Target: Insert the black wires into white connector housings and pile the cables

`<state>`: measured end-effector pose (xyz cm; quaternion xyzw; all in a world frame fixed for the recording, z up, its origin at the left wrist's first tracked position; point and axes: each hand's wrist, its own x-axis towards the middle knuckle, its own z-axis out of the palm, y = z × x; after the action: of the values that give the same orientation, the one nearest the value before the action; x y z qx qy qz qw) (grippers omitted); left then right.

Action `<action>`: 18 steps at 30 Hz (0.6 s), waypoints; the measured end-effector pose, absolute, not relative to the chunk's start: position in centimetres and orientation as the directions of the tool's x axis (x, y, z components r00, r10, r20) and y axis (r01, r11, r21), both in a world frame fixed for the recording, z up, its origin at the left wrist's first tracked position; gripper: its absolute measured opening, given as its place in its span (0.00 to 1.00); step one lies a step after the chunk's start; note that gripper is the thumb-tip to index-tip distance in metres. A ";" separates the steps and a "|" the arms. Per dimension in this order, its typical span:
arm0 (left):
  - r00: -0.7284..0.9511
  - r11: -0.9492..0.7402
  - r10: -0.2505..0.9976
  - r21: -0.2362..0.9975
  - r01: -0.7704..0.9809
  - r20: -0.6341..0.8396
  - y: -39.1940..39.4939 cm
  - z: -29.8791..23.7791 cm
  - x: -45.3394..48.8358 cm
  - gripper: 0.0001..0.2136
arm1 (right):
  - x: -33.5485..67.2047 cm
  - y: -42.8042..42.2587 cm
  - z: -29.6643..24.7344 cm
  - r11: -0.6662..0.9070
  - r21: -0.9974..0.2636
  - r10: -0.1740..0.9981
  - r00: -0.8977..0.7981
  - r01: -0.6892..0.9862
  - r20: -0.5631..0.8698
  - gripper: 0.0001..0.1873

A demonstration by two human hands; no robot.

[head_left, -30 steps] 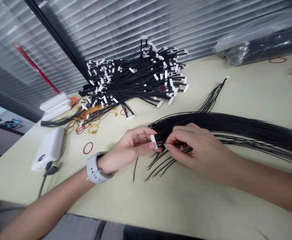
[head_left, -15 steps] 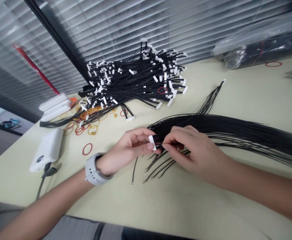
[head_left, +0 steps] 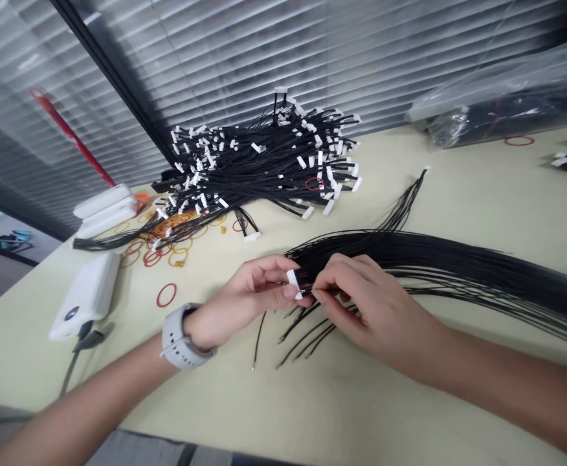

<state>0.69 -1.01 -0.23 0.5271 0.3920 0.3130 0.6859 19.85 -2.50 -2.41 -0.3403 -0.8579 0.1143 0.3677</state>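
Between thumb and fingers, my left hand [head_left: 259,288] pinches a small white connector [head_left: 293,283] with black wires running out of its right side. Close beside it, my right hand [head_left: 361,294] pinches a thin black wire near the connector; the wire's tip is too small to make out clearly. Under and behind both hands lies a thick bundle of long black wires [head_left: 448,259], stretching off to the right. Several loose wire ends with small metal tips [head_left: 298,349] fan out below the hands. A thinner wire group [head_left: 404,204] with a white end points up and away from the bundle.
At the back lies a heap of black cables with white connectors [head_left: 254,162]. Red and yellow rubber bands [head_left: 167,295] are scattered left of it. A white power bank [head_left: 87,294] with a plugged cable sits at left. Clear plastic bags [head_left: 497,116] lie at back right.
The view has shifted slightly, so the table things appear a little lower. Both hands keep their grips, and my right fingertips stay close to the connector.
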 end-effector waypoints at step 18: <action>0.473 -0.118 0.881 0.956 0.267 -0.023 -2.0 -0.2 1.6 0.04 | 20.0 -2.5 -1.9 0.596 -0.695 0.787 -0.463 0.402 0.407 0.06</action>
<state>1.59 -1.97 -0.20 0.6860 0.4181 0.2975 0.5158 20.04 -2.51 -1.87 -0.3653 -0.8142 0.2621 0.3673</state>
